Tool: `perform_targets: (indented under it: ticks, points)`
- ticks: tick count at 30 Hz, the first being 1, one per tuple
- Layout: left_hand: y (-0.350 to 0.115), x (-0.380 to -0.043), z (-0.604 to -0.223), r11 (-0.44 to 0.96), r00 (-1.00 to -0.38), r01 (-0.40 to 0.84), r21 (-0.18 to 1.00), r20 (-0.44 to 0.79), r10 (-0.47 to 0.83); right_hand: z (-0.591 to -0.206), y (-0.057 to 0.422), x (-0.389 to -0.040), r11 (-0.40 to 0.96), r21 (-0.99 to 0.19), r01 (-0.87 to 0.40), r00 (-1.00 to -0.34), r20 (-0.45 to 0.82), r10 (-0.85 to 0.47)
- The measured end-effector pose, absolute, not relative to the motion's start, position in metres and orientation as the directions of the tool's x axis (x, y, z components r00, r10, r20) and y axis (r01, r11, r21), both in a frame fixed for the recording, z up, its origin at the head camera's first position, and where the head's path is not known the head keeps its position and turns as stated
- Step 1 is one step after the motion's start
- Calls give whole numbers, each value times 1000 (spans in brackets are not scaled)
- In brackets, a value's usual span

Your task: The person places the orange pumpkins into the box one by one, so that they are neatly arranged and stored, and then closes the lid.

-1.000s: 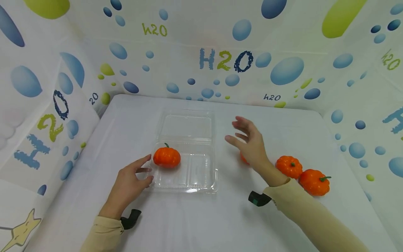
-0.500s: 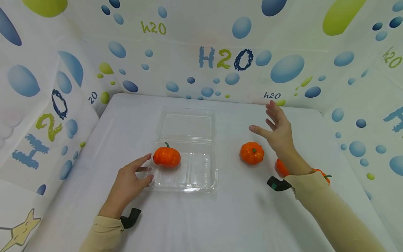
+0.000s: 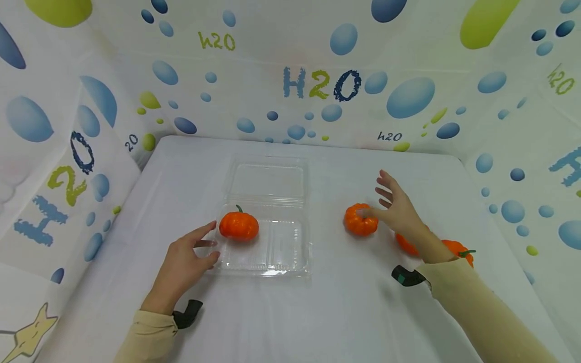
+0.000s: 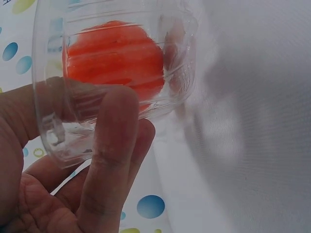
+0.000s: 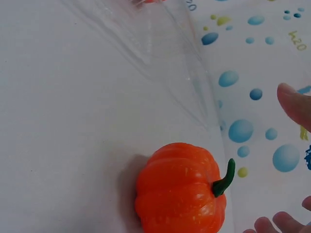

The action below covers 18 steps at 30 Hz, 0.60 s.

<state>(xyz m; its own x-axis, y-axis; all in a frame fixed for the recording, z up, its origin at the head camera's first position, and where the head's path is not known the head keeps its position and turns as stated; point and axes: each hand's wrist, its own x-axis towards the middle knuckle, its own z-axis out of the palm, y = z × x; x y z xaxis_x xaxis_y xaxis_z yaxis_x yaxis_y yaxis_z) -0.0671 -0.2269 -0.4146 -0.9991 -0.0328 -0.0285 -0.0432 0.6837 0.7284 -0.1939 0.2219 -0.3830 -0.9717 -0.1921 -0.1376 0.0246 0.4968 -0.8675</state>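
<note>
A clear hinged plastic container [image 3: 283,252] lies with its lid [image 3: 267,181] folded back on the table. One small orange pumpkin [image 3: 239,226] sits in its left part. My left hand [image 3: 183,264] is at the container's left edge, thumb and fingers spread; the left wrist view has the thumb [image 4: 116,126] in front of the plastic. Over to the right, my right hand [image 3: 399,212] hovers with fingers extended, its thumb overlapping another pumpkin [image 3: 356,222]. In the right wrist view a green-stemmed pumpkin [image 5: 182,194] stands apart from the fingers.
Two more pumpkins, one [image 3: 405,245] partly hidden by my right wrist and one [image 3: 456,249] farther right, sit on the white-covered table [image 3: 272,317]. A patterned curtain [image 3: 254,91] rises behind the table and along both sides.
My right hand has swung rightward from above the nearest pumpkin, then dropped back toward it with the thumb leading. The left hand and container stay put.
</note>
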Motion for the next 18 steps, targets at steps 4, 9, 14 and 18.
perform_targets:
  ticks: [4, 9, 14, 18]
  points:
    - [-227, -67, -415, 679, -999, -46, 733, -33, -33, -389, 222, -193, 533, -843, 68, -955, -209, -209]
    - [-227, -67, -415, 676, -999, -52, 735, -41, -33, -396, 224, -191, 578, -811, 95, -938, -266, -220]
    - [-227, -66, -415, 679, -998, -57, 732, -45, -36, -404, 226, -188, 618, -781, 89, -930, -287, -228]
    - [-227, -66, -414, 683, -998, -60, 728, -46, -38, -410, 226, -185, 636, -763, 116, -920, -324, -220]
